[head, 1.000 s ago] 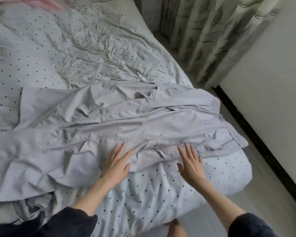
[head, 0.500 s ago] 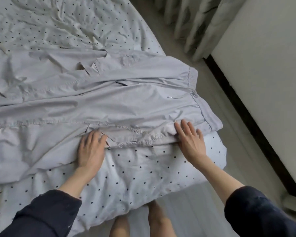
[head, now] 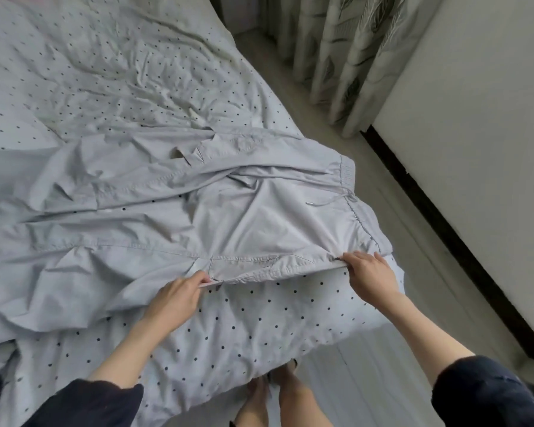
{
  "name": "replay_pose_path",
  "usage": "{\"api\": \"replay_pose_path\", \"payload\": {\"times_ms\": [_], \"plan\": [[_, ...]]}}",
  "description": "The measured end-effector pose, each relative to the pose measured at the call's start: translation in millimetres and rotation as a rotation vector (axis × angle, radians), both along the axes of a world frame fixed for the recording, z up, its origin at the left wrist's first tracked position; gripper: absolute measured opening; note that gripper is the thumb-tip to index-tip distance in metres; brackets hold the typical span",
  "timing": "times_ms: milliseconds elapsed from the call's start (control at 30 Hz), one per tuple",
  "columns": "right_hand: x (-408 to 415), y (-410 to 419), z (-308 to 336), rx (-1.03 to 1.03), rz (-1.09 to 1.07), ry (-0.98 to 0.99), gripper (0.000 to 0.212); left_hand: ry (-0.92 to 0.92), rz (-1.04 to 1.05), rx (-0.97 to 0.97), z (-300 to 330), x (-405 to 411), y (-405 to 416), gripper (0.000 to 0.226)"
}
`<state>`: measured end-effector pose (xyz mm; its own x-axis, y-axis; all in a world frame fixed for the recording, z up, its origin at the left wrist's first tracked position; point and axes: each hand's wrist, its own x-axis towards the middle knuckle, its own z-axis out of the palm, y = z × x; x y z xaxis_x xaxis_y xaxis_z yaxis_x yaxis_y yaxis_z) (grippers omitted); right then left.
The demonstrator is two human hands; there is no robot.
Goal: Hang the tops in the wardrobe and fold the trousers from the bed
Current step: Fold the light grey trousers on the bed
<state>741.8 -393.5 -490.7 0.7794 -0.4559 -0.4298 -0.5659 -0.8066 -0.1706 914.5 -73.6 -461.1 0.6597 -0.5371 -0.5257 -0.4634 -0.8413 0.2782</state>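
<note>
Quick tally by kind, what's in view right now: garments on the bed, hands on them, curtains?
Grey trousers: 1, spread on the dotted bed sheet
Hands gripping its near edge: 2, left hand and right hand
Leaf-print curtain: 1
Total: 4

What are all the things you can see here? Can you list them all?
trousers: one pair, light grey, spread across the bed, waistband at the right
drawstring: one, grey, by the waistband
bed cover: one, white with dark dots, under the trousers
curtain: one, pale with leaf print, top right
floor: pale, right of the bed
left hand: pinches the trousers' near edge
right hand: pinches the near edge by the waistband
feet: two, bare, on the floor
</note>
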Motion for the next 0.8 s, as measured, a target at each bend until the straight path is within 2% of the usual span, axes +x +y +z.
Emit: {"api": "replay_pose_path", "payload": {"times_ms": [100, 167, 333, 567, 800], "plan": [[7.2, 4.8, 23.4, -0.043, -0.079, -0.039, 0.036, -0.046, -0.042, -0.107, 28.1, 22.8, 0.7, 0.015], [19.5, 3.9, 38.1, -0.080, -0.143, -0.117, 0.027, -0.156, -0.051, -0.232, 46.8, 41.7, -8.0, 0.017], [69.4, -15.2, 62.6, -0.116, -0.283, -0.364, 0.019, -0.400, 0.105, -0.427, 83.4, 97.8, -50.6, 0.016], [167.3, -71.7, 48.0, -0.169, -0.332, -0.498, 0.021, -0.533, 0.201, -0.363, 87.4, 203.2, -122.1, 0.021], [258.8, -126.7, -29.8, -0.092, -0.349, -0.409, 0.027, -0.397, 0.422, -0.237, 10.8, 296.7, -183.6, 0.018]]}}
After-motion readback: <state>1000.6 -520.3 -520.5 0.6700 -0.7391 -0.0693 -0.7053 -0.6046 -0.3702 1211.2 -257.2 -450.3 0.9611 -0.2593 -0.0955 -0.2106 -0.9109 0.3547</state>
